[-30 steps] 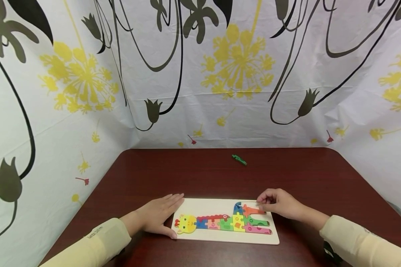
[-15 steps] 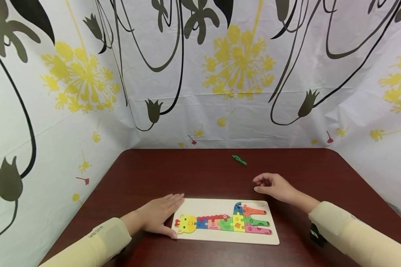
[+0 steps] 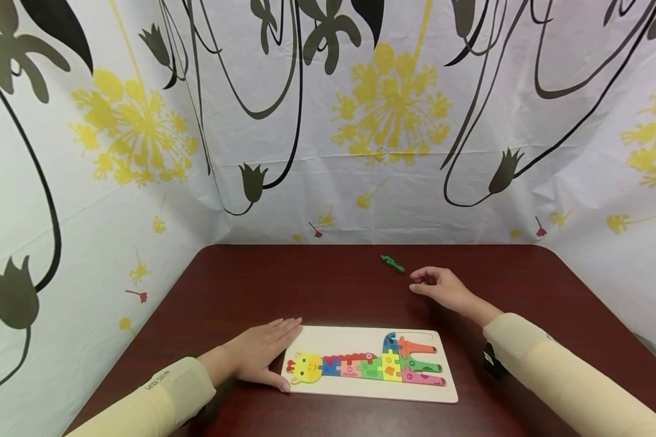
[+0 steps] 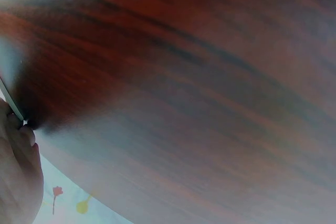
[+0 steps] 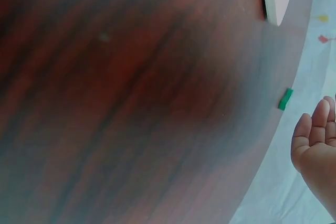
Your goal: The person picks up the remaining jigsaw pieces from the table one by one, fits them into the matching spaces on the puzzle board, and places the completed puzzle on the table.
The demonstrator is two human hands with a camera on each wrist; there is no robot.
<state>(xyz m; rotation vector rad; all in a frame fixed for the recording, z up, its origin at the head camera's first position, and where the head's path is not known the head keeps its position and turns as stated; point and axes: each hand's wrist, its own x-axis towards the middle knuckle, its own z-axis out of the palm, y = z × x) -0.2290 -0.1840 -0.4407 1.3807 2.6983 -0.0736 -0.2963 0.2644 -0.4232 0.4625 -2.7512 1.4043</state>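
A wooden giraffe jigsaw puzzle with coloured interlocking pieces lies on a pale board near the front of the table. My left hand rests on the board's left end, fingers extended and thumb at the near corner. In the left wrist view only part of that left hand shows at the lower left. My right hand hovers beyond the board, fingers loosely bent and nothing between them. Just left of its fingertips lies a small, slim green object, shaped like a pen with a clip.
A dark reddish-brown table carries all of this. Hanging white cloth with yellow flowers and dark stems encloses its back and both sides.
My right hand has left the puzzle's upper right corner and moved away across the table, close to the green object. My left hand has stayed on the board.
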